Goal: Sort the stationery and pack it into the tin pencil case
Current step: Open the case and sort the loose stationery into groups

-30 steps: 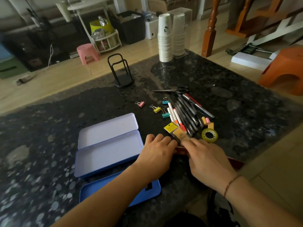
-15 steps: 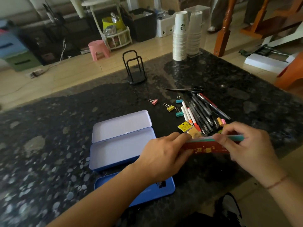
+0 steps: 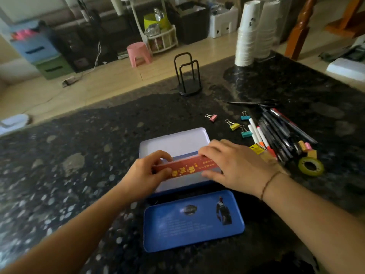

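The open tin pencil case (image 3: 173, 143) lies on the dark stone table, pale inside, with a separate blue tray (image 3: 193, 224) in front of it. A red ruler (image 3: 187, 167) with yellow print is held over the case's near compartment. My left hand (image 3: 146, 175) pinches its left end and my right hand (image 3: 233, 167) grips its right end. To the right lie several pens and markers (image 3: 276, 133), black scissors (image 3: 254, 103), several coloured binder clips (image 3: 234, 125), small erasers (image 3: 306, 147) and a roll of tape (image 3: 311, 166).
A black wire stand (image 3: 187, 76) stands behind the case. Two stacks of paper cups (image 3: 254, 32) stand at the table's far right. The table's front edge runs close under my arms. Beyond the table are a pink stool (image 3: 138, 53) and shelves.
Both hands lifted the red ruler from the table at the right and carried it left over the open case. The camera view shifted left with it.
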`<state>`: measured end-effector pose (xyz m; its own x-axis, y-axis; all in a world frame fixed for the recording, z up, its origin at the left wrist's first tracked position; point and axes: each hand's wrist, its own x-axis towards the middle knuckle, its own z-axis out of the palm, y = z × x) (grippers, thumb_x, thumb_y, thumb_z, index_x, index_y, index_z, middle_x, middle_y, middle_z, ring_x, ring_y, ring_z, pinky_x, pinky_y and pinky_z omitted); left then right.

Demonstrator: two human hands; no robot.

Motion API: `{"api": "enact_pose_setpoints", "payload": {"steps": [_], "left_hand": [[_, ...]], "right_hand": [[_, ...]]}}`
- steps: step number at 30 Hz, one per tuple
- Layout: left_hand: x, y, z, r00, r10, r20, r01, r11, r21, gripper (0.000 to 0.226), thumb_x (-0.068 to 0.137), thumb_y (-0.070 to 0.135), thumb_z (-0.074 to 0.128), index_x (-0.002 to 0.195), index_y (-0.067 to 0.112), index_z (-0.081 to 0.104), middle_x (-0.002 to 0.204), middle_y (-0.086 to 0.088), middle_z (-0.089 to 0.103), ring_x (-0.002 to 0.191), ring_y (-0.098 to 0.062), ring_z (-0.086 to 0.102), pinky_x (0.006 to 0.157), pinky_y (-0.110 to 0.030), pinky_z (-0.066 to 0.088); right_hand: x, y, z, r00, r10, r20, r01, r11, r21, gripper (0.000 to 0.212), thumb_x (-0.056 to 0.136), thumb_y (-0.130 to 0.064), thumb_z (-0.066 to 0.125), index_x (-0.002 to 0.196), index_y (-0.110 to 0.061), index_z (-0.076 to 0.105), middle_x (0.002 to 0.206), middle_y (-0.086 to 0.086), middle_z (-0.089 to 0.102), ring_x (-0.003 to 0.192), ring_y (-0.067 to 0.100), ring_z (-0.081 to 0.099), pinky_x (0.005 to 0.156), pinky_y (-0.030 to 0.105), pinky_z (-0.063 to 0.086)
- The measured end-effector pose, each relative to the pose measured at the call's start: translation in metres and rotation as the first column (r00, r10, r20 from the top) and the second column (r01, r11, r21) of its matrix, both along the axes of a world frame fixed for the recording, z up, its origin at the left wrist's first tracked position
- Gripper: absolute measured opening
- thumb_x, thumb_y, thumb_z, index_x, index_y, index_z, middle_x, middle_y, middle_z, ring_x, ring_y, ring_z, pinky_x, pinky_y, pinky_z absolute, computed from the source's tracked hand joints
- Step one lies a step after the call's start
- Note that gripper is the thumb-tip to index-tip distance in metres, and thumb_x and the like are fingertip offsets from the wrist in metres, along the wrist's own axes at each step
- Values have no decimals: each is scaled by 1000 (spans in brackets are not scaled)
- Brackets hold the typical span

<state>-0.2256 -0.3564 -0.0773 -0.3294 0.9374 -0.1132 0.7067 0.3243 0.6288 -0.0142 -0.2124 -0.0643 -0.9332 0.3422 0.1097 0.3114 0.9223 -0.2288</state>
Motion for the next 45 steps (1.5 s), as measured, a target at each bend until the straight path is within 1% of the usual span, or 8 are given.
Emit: {"api": "enact_pose_setpoints", "payload": {"steps": [6, 10, 13, 18, 23, 31, 40, 45], "left_hand": [[-19, -9, -12, 965, -81, -250, 101, 993, 68, 31, 88, 25, 69, 117, 25, 57, 101, 8, 63, 84, -10, 62, 75, -26, 53], [-24, -14, -19, 841, -226, -492, 266, 964, 11, 48, 81, 36, 74, 124, 20, 60, 113, 1, 62, 97, -18, 61, 84, -37, 54], [-26, -15, -17, 771, -206, -603, 249, 968, -13, 53, 73, 50, 76, 119, 25, 64, 117, 3, 60, 104, -21, 55, 85, -45, 50], [-26, -11, -15, 840, -122, -529, 118, 992, -41, 69, 73, 58, 73, 133, 35, 49, 133, 7, 48, 117, -21, 47, 91, -45, 49], [-29, -11, -21, 845, -143, -515, 142, 989, -43, 62, 82, 53, 66, 138, 35, 46, 126, 6, 59, 115, -20, 53, 89, -40, 52], [-26, -9, -25, 825, -108, -555, 135, 991, 8, 55, 83, 44, 69, 133, 29, 54, 116, 3, 64, 104, -22, 59, 75, -43, 57], [-28, -7, -25, 829, -126, -545, 132, 991, -29, 55, 83, 49, 68, 133, 32, 52, 118, 6, 62, 108, -20, 57, 81, -40, 55], [-23, -5, -28, 816, -86, -572, 113, 994, 12, 51, 83, 49, 67, 128, 29, 57, 113, 5, 64, 101, -24, 60, 70, -41, 57]], "right_hand": [[-38, 8, -15, 995, -13, 100, 3, 995, 98, 40, 87, -40, 57, 122, -28, 42, 117, -2, 54, 107, 21, 50, 80, 36, 45], [-40, 5, -15, 994, 1, 110, -22, 982, 188, 34, 86, -40, 54, 117, -28, 46, 113, -3, 60, 107, 21, 49, 82, 37, 41], [-39, -3, -13, 992, -11, 129, -14, 981, 194, 35, 88, -44, 53, 118, -27, 46, 113, -2, 62, 107, 22, 51, 81, 36, 41], [-42, -8, -16, 995, -40, 92, 22, 981, 192, 38, 87, -48, 58, 117, -25, 52, 112, 0, 63, 105, 24, 53, 75, 36, 40], [-40, -8, -19, 995, -61, 77, 43, 974, 222, 39, 79, -49, 69, 106, -23, 63, 115, 1, 55, 101, 24, 49, 70, 35, 42], [-30, 0, -22, 987, -145, 75, 156, 973, -168, 34, 86, -39, 65, 116, -23, 62, 110, -6, 44, 89, 10, 41, 73, 26, 40], [-36, -4, -26, 992, -81, 99, 75, 995, 71, 24, 92, -27, 58, 112, -14, 65, 108, 5, 52, 97, 22, 53, 62, 30, 39], [-26, 3, -21, 989, -128, 76, 127, 992, 27, 23, 90, -23, 61, 110, -12, 58, 113, 6, 45, 86, 22, 54, 67, 33, 50]]}}
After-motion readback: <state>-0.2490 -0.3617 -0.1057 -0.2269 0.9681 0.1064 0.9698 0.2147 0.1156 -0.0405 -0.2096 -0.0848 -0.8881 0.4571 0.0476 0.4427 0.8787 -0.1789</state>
